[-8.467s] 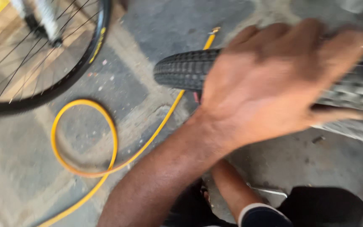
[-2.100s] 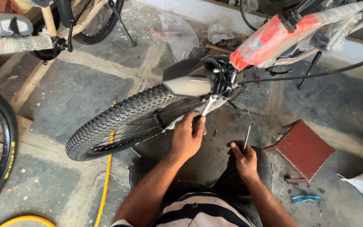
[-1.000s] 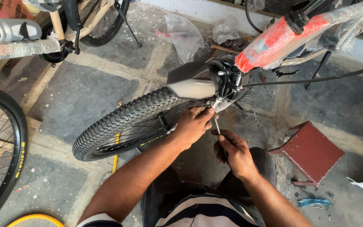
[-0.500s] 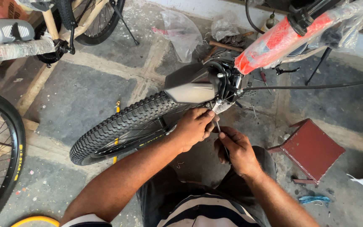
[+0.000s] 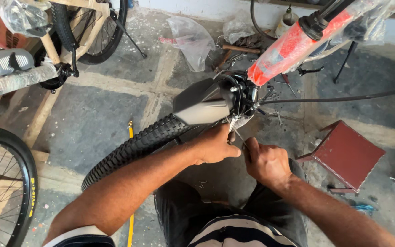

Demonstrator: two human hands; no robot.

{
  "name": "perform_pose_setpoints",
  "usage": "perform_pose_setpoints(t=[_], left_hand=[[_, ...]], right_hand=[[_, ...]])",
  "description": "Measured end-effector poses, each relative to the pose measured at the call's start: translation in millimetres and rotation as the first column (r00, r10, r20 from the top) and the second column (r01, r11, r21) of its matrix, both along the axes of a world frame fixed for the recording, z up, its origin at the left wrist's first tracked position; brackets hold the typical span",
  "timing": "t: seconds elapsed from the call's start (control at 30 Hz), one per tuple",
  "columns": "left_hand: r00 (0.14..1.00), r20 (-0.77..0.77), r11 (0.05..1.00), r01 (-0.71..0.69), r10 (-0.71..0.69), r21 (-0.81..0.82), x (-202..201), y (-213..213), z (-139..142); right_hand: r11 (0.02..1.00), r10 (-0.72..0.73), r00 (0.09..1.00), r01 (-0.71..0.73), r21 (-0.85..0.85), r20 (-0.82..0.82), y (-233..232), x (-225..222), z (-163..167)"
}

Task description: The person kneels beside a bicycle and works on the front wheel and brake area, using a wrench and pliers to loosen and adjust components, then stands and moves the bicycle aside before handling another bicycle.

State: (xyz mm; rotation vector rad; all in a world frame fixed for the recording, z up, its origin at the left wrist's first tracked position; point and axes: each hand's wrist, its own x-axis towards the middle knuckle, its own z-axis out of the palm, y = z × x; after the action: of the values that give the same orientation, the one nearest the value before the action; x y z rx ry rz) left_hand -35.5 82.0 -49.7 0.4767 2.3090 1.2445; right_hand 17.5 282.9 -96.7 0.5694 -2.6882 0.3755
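Below the grey mudguard [image 5: 204, 107], at twelve o'clock from the person, a thin metal tool [image 5: 239, 137] is gripped by the right hand [image 5: 267, 161]; the left hand [image 5: 216, 145] closes on the fork there, steadying the knobby tyre [image 5: 138, 144], probably.

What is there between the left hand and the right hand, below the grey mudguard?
In the head view, a thin metal tool runs between the left hand and right hand, up toward the grey mudguard.
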Motion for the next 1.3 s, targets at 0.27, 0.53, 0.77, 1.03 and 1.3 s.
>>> perform_pose_setpoints(t=[0.27,0.53,0.77,1.03,1.3], left_hand=[[0.996,0.076,0.997,-0.047,0.043,0.053,1,1,-4],[0.999,0.051,0.995,-0.018,0.013,0.095,1,2,-12],[1.0,-0.011,0.995,0.014,-0.013,0.102,1,0,-17],[0.892,0.434,0.866,-0.314,0.129,0.388,18,12,-33],[0.87,-0.454,0.98,-0.145,0.191,0.134,97,-23,-28]], right_hand=[[0.983,0.182,0.971,-0.179,0.029,-0.153,18,-19,-9],[0.897,0.438,0.867,-0.441,0.046,-0.236,41,-54,-14],[0.917,0.392,0.904,-0.4,-0.008,-0.172,39,-51,-9],[0.982,0.061,0.978,-0.022,-0.187,0.201,14,-7,-13],[0.75,0.174,0.886,0.164,-0.641,0.431,13,15,-50]])
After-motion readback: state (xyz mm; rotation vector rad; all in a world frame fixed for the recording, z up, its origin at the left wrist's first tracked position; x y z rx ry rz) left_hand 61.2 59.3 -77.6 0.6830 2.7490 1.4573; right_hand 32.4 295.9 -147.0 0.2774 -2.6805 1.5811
